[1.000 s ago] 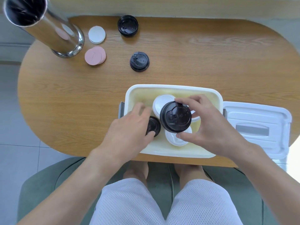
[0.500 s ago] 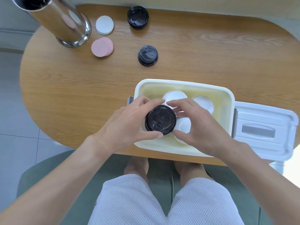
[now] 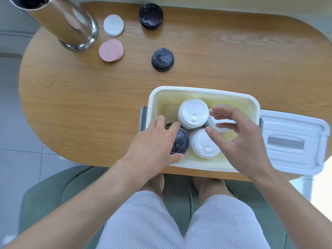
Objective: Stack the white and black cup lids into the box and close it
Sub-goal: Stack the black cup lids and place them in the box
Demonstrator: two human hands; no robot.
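Left fingers (image 3: 172,125) wrapped around black lid (image 3: 180,141) in box (image 3: 203,90), near-left corner. Right hand (image 3: 239,139) spread wide, empty, over white lids (image 3: 193,113) on the box's right. Two black lids (image 3: 162,59) on counter (image 3: 89,105), far.

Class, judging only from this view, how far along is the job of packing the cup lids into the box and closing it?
Done: three white lid stacks stand in the box. In hand: the left hand steadies a black lid stack inside; the right hand hovers open. Left: two black lids on the table, and the box cover lying beside the box.
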